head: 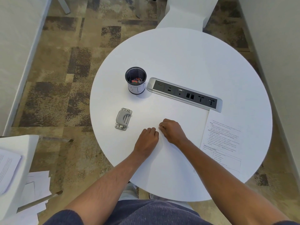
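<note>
A blank white sheet (183, 120) lies on the round white table (186, 56), barely distinct from the tabletop. My left hand (146, 141) and my right hand (172, 131) sit close together at the sheet's left edge, fingers curled under. Both seem to pinch that edge, though the fingertips are hidden under the knuckles. A printed sheet (222, 143) lies beside the blank one on the right, partly under it. A grey metal hole punch (123, 119) rests on the table left of my hands.
A black mesh cup (136, 80) with small items inside stands behind the punch. A recessed socket strip (185, 95) crosses the table's middle. A white chair (186, 12) stands beyond the table. At left, a white side table carries papers (8, 168), with more sheets (37, 184) on the floor.
</note>
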A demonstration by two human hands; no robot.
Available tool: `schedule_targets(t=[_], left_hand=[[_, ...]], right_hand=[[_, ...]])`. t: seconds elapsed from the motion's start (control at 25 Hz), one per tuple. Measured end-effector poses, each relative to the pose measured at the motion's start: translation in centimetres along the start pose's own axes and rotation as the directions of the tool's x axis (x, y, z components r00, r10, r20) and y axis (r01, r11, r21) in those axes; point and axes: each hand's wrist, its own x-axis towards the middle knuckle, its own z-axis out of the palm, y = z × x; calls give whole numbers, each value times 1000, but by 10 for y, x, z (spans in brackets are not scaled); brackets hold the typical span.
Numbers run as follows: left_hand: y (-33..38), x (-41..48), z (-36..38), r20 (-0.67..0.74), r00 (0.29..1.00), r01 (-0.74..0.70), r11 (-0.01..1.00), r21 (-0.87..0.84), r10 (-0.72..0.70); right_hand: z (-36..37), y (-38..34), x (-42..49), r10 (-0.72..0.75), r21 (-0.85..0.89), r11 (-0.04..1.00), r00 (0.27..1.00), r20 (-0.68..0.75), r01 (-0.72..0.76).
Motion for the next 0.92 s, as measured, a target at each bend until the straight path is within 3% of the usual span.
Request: schedule_targets(t=[0.24,0.64,0.72,0.8,0.88,0.92], left_hand=[[-7,0,6,0,999,-43,998,-42,43],[-14,3,17,-30,988,-146,981,130,151],[-14,4,15,-16,987,-160,982,105,162],[-14,6,10,-22,992,-122,992,12,122],[-14,3,8,-48,994,89,971,-224,-103],[-17,3,9,7,967,230,853,-469,-256]], right_hand=[[-4,-6,8,-57,-216,974,995,86,74],[5,-7,24,-69,-337,934,986,155,118],[5,-4,27,-3,-218,975,991,133,32],[1,-4,28,161,85,983,985,59,-166],[-5,-3,22,374,480,817,927,-19,-320],[-8,-3,15,468,637,688,883,-25,-347]])
